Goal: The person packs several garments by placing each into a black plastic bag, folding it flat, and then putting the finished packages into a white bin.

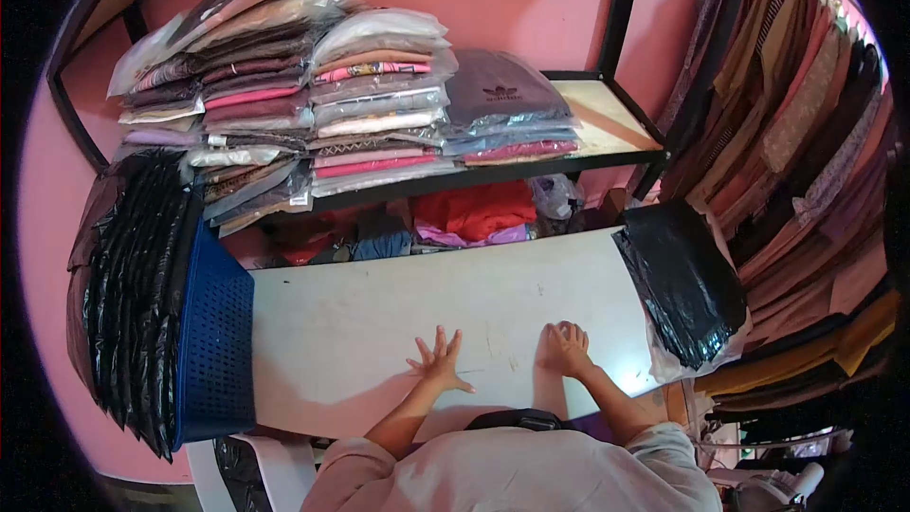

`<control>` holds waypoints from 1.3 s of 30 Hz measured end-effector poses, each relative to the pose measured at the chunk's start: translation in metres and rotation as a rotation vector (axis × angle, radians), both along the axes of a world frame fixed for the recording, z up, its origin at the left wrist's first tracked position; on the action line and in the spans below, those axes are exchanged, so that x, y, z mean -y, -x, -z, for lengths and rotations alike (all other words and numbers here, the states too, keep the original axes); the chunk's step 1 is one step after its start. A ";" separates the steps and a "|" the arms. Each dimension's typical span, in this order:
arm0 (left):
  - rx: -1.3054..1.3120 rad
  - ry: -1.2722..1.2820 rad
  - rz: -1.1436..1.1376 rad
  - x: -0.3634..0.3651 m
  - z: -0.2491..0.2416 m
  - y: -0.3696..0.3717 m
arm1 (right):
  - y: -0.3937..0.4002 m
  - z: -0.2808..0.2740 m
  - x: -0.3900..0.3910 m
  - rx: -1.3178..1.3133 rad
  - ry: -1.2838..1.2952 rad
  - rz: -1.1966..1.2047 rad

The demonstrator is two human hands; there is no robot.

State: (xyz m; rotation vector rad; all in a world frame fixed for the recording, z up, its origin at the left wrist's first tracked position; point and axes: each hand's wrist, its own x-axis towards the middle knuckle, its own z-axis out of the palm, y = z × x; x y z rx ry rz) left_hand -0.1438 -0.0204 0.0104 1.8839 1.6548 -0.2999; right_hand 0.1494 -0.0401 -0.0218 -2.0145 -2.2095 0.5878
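My left hand (439, 363) is over the near middle of the white table (341, 308), its fingers spread wide and nothing in it. To its right, my right hand (571, 349) rests at the tabletop with its fingers bent and partly apart, and no object shows in it. The bare white surface lies between the two hands. Nearest to my right hand is a stack of black plastic packages (684, 284) on the table's right end. A blue perforated basket (218, 341) stands at the left end, away from my left hand.
Black plastic packages (133, 294) fill the basket. Behind the table, a black-framed shelf (607, 114) holds stacks of bagged folded clothes (379, 85). Red cloth (479, 211) lies beneath it. Hanging garments (796, 133) line the right side. A white chair (284, 465) stands at the lower left.
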 end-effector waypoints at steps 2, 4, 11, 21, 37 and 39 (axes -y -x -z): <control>0.003 0.087 0.018 -0.003 0.002 0.000 | -0.004 -0.003 -0.044 -0.040 -0.188 -0.051; 0.037 0.090 0.009 -0.005 0.003 0.003 | -0.005 -0.038 -0.095 -0.173 -0.457 -0.136; -0.019 0.119 -0.018 -0.008 -0.005 -0.006 | 0.080 -0.253 -0.272 -0.429 -1.044 -0.452; 0.053 0.099 -0.086 -0.011 0.016 -0.002 | 0.205 -0.362 -0.430 0.088 -1.256 -0.431; 0.093 0.074 -0.065 -0.007 0.016 0.001 | 0.214 -0.409 -0.395 -0.068 -1.184 -0.475; 0.135 0.045 -0.079 -0.005 0.017 0.002 | 0.237 -0.433 -0.375 -0.377 -1.276 -0.538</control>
